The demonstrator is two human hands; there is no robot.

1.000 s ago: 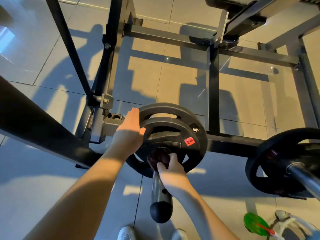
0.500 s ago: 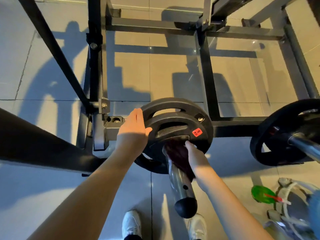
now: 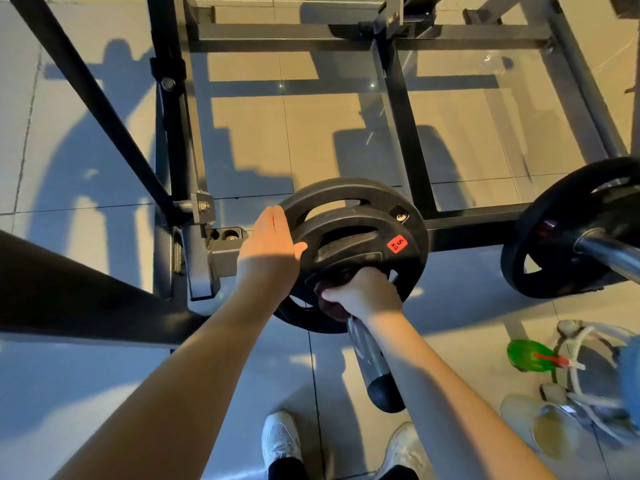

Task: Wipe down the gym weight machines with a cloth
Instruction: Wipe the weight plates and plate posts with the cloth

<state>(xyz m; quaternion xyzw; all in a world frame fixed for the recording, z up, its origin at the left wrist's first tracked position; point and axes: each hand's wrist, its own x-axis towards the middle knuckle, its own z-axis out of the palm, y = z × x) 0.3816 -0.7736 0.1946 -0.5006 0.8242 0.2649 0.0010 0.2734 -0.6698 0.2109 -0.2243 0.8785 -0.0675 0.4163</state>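
Left hand (image 3: 273, 244), spread flat, steadies the plate (image 3: 363, 226); right hand (image 3: 362, 292) grips the cloth (image 3: 326, 305) round the bar (image 3: 372, 362): better twist with even pressure.

A gym: black 5 kg weight plates (image 3: 360, 237) on a steel sleeve (image 3: 372, 362) by the hands, black machine frame (image 3: 405, 133) beyond on tiled floor (image 3: 104, 375)

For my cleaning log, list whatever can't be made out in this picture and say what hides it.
All in the head view:
1. Cloth: mostly covered by the right hand. Only a dark bunch shows, on the bar.
2. Rear plate: largely hidden by the front plate, so no label can be seen.
3. Plate on the right: cut off by the right edge.
4. Blue thing, lower right: blurred and cut off by the edge, so it can't be identified.
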